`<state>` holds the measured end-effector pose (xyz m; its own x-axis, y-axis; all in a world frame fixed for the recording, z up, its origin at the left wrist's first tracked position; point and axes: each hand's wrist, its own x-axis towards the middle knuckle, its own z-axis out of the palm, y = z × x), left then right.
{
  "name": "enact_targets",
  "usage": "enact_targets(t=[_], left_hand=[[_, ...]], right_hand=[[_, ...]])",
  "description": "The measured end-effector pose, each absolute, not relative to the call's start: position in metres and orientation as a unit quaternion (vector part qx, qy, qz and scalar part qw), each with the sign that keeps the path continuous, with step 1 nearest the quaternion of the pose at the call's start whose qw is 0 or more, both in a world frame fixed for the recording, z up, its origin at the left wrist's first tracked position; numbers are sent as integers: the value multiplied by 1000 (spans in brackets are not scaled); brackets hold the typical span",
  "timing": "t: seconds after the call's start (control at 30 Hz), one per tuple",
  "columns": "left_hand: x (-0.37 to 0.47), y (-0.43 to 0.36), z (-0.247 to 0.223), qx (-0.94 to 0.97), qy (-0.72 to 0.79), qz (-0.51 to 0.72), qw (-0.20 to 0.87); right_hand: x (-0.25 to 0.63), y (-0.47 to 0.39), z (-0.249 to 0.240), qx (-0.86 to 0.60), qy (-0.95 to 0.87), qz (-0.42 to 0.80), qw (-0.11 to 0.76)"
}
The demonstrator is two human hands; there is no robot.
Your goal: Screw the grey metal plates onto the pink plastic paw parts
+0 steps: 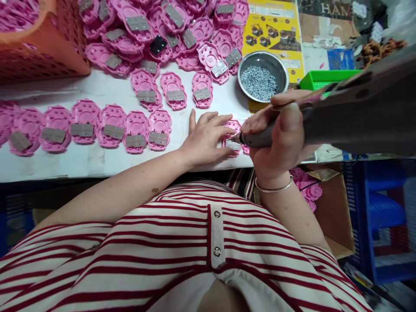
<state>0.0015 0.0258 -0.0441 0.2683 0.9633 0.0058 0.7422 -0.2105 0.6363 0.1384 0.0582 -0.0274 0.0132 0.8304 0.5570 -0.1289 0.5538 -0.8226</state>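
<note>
A dark grey electric screwdriver (325, 125) lies in my right hand (279, 134), which is wrapped round its front end. Its tip meets the grey plate of a pink plastic casing (232, 125) near the table's front edge. My left hand (208, 136) steadies this casing, thumb on the near side and a finger across it, with the other fingers spread. Part of another pink casing shows beside it, mostly hidden by my right hand. To the left stands a row of pink casings (112, 117) with grey plates, and a few more (173, 86) lie just beyond my left hand.
A metal bowl (242, 86) of small screws stands behind my right hand. Piled pink casings (126, 43) cover the back, next to an orange basket (61, 47). A green tray (331, 78) is at right. Below the table are a cardboard box (338, 208) and blue crates (357, 225).
</note>
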Motion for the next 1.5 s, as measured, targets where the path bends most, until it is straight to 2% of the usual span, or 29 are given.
enact_targets(t=[0.1,0.3,0.63,0.87,1.13,1.33,1.5], left_hand=[[1,27,-46,727,583,233,278],[3,28,-48,713,583,266,285],[6,27,-49,714,579,269,289],[5,26,-55,714,575,297,267],[5,27,-57,717,573,294,264],[4,25,-53,726,576,274,259],[5,24,-51,723,578,270,266]], right_hand=[[137,53,-9,-233,-547,375,711],[133,48,13,-205,-487,407,745],[137,47,6,-254,-510,415,709],[134,44,15,-240,-477,427,730],[137,39,14,-285,-506,423,696],[141,44,-1,-229,-533,387,716],[142,44,-2,-239,-546,387,704]])
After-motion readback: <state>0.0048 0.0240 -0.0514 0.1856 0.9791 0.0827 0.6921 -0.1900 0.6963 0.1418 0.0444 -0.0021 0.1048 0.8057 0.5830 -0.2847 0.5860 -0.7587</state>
